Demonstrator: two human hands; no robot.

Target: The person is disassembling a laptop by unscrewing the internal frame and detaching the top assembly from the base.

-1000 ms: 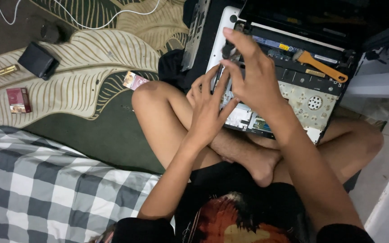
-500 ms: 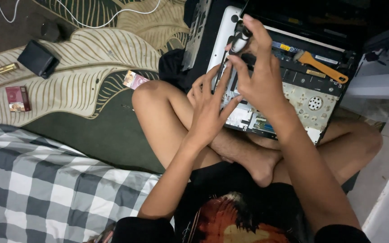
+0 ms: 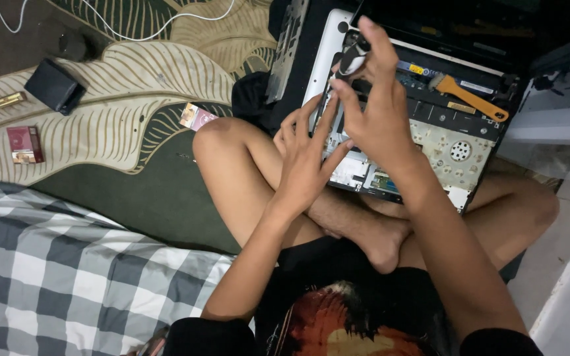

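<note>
Right hand (image 3: 380,112) pinching small dark part (image 3: 353,58) over opened laptop chassis (image 3: 443,148); left hand (image 3: 306,158) resting spread on it; leaf-patterned rug (image 3: 120,112) lying underneath.

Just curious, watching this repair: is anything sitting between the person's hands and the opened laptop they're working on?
Nothing visible does. The left hand lies spread on the opened laptop, and the right hand lifts a small part just above it. The orange brush lies off to one side.
</note>
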